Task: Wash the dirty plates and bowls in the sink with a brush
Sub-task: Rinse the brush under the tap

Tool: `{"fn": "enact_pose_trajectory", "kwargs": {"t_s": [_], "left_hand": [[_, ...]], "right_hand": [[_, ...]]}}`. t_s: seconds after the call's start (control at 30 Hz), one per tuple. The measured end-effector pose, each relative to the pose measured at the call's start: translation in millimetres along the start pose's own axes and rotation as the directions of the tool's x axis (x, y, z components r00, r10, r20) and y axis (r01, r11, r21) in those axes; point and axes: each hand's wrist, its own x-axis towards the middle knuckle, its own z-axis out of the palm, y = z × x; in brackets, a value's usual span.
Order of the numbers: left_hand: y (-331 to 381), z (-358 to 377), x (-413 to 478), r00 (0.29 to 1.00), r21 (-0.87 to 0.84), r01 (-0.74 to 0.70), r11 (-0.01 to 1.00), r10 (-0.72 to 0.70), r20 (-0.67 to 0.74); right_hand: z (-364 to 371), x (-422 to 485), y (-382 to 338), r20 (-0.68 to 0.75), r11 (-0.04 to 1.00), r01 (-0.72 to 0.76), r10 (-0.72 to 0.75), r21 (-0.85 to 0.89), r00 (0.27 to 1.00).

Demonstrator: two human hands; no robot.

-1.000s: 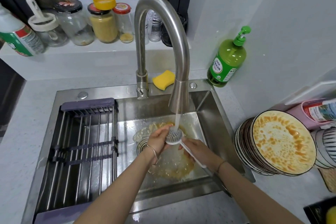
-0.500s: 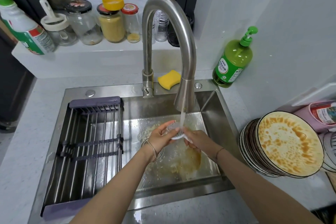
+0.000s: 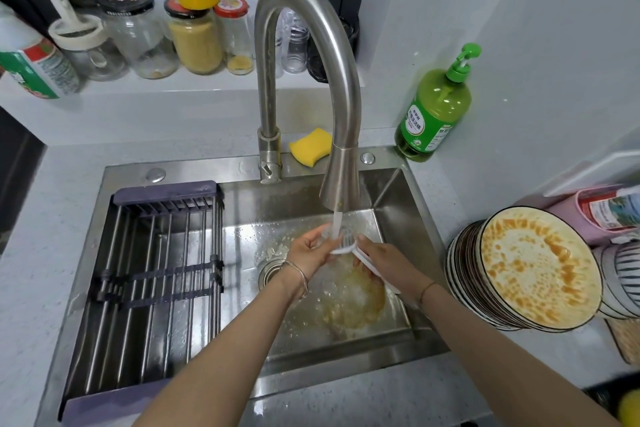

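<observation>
**Steel sink, brush under running water: points of risk**

White plastic brush (image 3: 344,246) sits in the stream (image 3: 336,224) from the faucet (image 3: 311,45), above the middle of the sink (image 3: 214,168). The right hand (image 3: 384,260) is closed round the handle. The left hand (image 3: 308,253) curls about the bristle head, and neither of the hands holds anything else. The dirty plates (image 3: 533,270) lean in a stack on the surface (image 3: 41,236) to the right of the sink, the front one smeared orange. A striped bowl (image 3: 620,274) stands just beside them. No dish is in the basin, so I judge this stack not yet started. Orange residue (image 3: 356,305) pools on the sink floor beside the drain (image 3: 272,270).

Risks, as I judge them:
- (a) The wet handle could slip from the right hand, because the grip sits far back from the head.
- (b) Water striking the bristles could spray over the rim onto the surface.
- (c) The leaning stack could slide or topple if a wet hand drags the front plate out.
- (d) The pooled residue could re-soil the brush if the head dips into it.
</observation>
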Motion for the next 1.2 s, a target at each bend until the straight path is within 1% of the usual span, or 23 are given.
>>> {"fn": "enact_pose_trajectory", "kwargs": {"t_s": [0.1, 0.23, 0.33, 0.5, 0.6, 0.77, 0.93, 1.0, 1.07, 1.13, 1.2], "left_hand": [[0, -4, -2, 1.000, -0.020, 0.017, 1.000, -0.017, -0.007], [-1, -15, -7, 0.998, -0.072, 0.065, 0.995, -0.063, 0.030], [1, -20, -9, 0.995, -0.113, 0.097, 0.989, -0.093, 0.046], [4, -20, -11, 0.985, -0.203, 0.168, 0.965, -0.155, 0.077], [10, -16, -11, 0.975, -0.266, 0.217, 0.939, -0.197, 0.100], [14, -10, -14, 0.964, -0.284, 0.263, 0.922, -0.242, 0.106], [10, -11, -18, 0.964, -0.289, 0.264, 0.920, -0.246, 0.099], [9, -16, -18, 0.964, -0.297, 0.265, 0.917, -0.249, 0.092], [8, -19, -20, 0.964, -0.298, 0.266, 0.917, -0.249, 0.094], [9, -18, -22, 0.966, -0.274, 0.259, 0.926, -0.240, 0.100], [9, -16, -23, 0.966, -0.251, 0.254, 0.934, -0.234, 0.108]], "right_hand": [[-3, 0, 7, 0.037, 0.999, 0.018, -0.016, -0.049, 0.999], [-4, -1, 18, 0.126, 0.999, 0.020, -0.016, -0.034, 0.992], [-4, -4, 21, 0.165, 1.000, 0.014, -0.014, 0.001, 0.986], [-2, -6, 17, 0.146, 1.000, 0.007, -0.010, 0.026, 0.989], [-3, -4, 13, 0.138, 0.998, -0.033, 0.026, 0.052, 0.990], [-8, -3, 16, 0.119, 1.000, -0.016, 0.014, 0.019, 0.993], [-11, -6, 19, 0.180, 1.000, -0.013, 0.016, -0.016, 0.984], [-11, -8, 20, 0.189, 0.998, 0.026, -0.015, -0.052, 0.982], [-12, -8, 21, 0.213, 0.983, 0.111, -0.078, -0.145, 0.974], [-12, -6, 23, 0.226, 0.962, 0.166, -0.116, -0.215, 0.967], [-12, -5, 26, 0.220, 0.957, 0.187, -0.138, -0.221, 0.966]]}}
